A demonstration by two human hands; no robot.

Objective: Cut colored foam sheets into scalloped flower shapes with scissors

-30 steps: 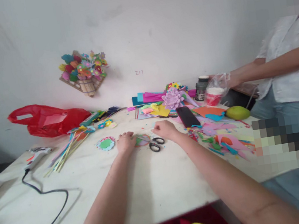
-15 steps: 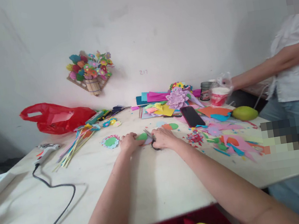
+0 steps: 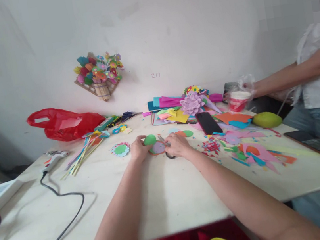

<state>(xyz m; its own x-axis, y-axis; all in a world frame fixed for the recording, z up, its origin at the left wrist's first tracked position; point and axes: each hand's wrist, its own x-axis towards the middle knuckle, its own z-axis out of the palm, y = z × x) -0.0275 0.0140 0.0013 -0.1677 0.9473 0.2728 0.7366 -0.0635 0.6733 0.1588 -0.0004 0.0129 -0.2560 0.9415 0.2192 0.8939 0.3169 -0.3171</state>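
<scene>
My left hand pinches a round green paper or foam disc at its left edge. In my right hand is a pair of scissors, their black handle showing under the fingers and the blades pointing up and left near the green disc. Between the two hands a lilac disc with an orange rim lies on the table. To the left of my left hand rests a scalloped flower piece with a green centre. Orange and green discs lie just beyond my right hand.
A glue gun with its cord and a red plastic bag are on the left. A phone, coloured scraps and a green mango-like fruit lie right. Another person's arm reaches toward a bagged cup.
My left hand has raised and turned the green disc, so it shows more fully and the lilac disc is uncovered. The scissors have moved slightly away from it. The view has shifted slightly.
</scene>
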